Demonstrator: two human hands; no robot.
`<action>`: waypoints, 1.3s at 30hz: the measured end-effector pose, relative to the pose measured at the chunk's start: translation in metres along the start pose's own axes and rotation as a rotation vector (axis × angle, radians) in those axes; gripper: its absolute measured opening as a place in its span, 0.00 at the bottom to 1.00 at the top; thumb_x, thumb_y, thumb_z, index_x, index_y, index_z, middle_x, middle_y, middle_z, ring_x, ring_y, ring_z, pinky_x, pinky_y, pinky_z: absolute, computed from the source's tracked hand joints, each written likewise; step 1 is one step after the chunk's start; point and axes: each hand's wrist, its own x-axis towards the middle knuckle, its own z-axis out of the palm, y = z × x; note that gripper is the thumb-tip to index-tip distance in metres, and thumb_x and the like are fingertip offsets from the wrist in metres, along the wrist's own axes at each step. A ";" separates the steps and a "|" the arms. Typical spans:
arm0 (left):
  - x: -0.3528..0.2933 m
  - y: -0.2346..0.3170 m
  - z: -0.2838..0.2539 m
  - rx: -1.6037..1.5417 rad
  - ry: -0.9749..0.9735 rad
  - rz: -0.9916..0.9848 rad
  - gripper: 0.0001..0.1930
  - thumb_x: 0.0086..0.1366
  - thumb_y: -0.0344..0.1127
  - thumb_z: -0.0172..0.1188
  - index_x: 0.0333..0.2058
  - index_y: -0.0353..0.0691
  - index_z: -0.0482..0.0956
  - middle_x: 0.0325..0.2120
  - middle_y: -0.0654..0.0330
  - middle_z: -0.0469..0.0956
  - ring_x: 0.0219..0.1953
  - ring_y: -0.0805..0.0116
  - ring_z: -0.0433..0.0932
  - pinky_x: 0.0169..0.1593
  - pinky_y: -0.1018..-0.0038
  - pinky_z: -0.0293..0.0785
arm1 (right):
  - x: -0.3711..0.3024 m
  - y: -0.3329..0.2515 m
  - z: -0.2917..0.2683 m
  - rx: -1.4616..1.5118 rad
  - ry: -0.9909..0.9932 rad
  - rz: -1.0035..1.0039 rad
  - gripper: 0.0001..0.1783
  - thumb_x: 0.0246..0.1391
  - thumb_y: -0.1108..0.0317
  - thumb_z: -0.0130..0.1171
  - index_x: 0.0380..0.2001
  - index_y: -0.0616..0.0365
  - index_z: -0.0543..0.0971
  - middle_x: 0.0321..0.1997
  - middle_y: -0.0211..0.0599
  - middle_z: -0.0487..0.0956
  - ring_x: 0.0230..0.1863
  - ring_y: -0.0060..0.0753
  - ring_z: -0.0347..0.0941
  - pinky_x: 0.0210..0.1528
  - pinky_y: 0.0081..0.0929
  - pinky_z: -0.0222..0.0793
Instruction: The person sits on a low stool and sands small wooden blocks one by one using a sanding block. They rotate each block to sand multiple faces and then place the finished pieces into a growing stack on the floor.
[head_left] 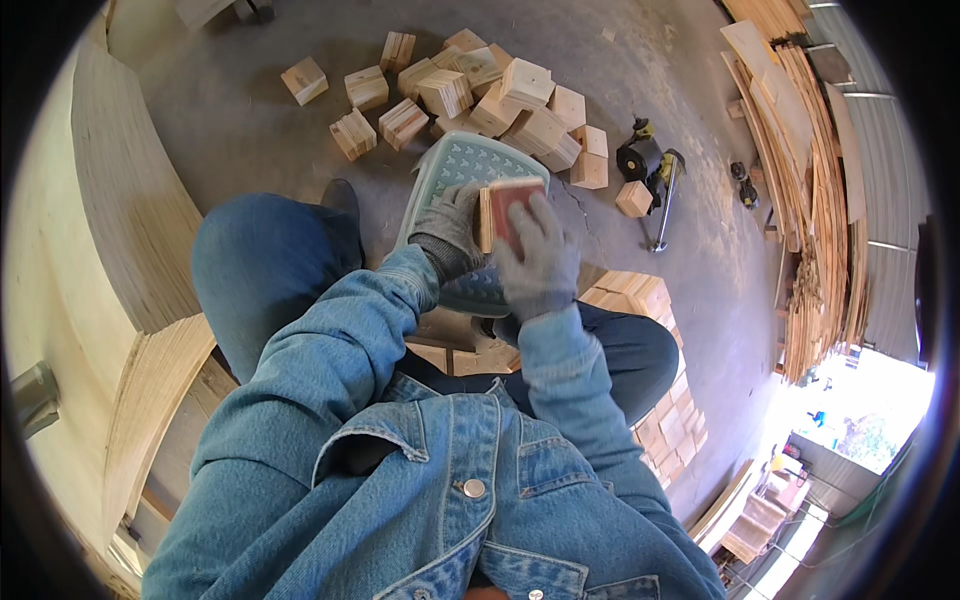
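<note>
The head view shows, at the bottom of the frame, a denim jacket [460,440] with its sleeves reaching up toward the middle, and bent knees in dark blue trousers [270,270] to either side. Just above the middle, two grey-gloved hands meet. The left hand [450,225] has its fingers closed around a wooden block [486,220], which shows as a narrow layered edge. Against the block's right side is a reddish-brown pad [510,198]; the right hand [540,260] lies over it, fingers close together and nearly straight, though I cannot tell whether they grip the pad or only press on it. Under and behind the hands stands a pale green plastic stool [478,150] with a raised pattern on its top. Right of the lower middle, past the knee, more blocks [680,425] sit packed in rows. Beyond the stool, at the upper middle, a loose heap of wooden blocks [500,95] spreads over the grey floor [700,270], with a black and yellow-green power tool [648,165] to its right. Curved plywood [125,200] fills the left side, long boards [805,180] are stacked at the upper right, and a bright opening [865,410] glares at the lower right.
</note>
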 end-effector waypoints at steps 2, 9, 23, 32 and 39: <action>0.001 -0.004 0.002 -0.008 -0.006 0.007 0.46 0.54 0.53 0.77 0.67 0.45 0.65 0.64 0.46 0.67 0.66 0.42 0.70 0.71 0.53 0.68 | -0.032 -0.018 -0.015 0.013 -0.043 -0.028 0.33 0.51 0.55 0.72 0.62 0.46 0.82 0.73 0.43 0.73 0.59 0.60 0.75 0.61 0.55 0.71; 0.001 -0.005 0.010 0.099 0.007 0.045 0.41 0.58 0.50 0.73 0.67 0.46 0.66 0.62 0.46 0.69 0.65 0.43 0.71 0.69 0.52 0.68 | -0.037 -0.018 -0.015 0.007 -0.055 -0.090 0.33 0.49 0.57 0.74 0.61 0.43 0.83 0.72 0.39 0.73 0.58 0.58 0.75 0.59 0.56 0.72; 0.001 0.022 -0.019 -0.009 -0.066 -0.048 0.53 0.46 0.46 0.84 0.69 0.42 0.65 0.62 0.44 0.72 0.64 0.42 0.75 0.68 0.56 0.72 | 0.033 0.027 -0.002 0.116 0.029 0.139 0.31 0.52 0.54 0.72 0.60 0.50 0.83 0.71 0.49 0.76 0.66 0.56 0.75 0.68 0.52 0.69; 0.010 0.005 -0.026 -0.196 -0.134 0.025 0.46 0.53 0.39 0.78 0.71 0.43 0.67 0.65 0.44 0.72 0.67 0.45 0.73 0.71 0.61 0.70 | -0.055 0.001 -0.026 0.205 -0.015 0.079 0.32 0.49 0.59 0.76 0.60 0.49 0.84 0.69 0.45 0.77 0.59 0.60 0.75 0.65 0.52 0.71; 0.016 -0.017 -0.063 -0.430 0.122 -0.165 0.39 0.58 0.28 0.75 0.68 0.35 0.71 0.60 0.46 0.80 0.61 0.54 0.81 0.66 0.67 0.76 | -0.047 0.018 -0.021 0.310 0.059 0.197 0.31 0.49 0.65 0.78 0.59 0.53 0.83 0.70 0.48 0.76 0.63 0.57 0.75 0.66 0.47 0.73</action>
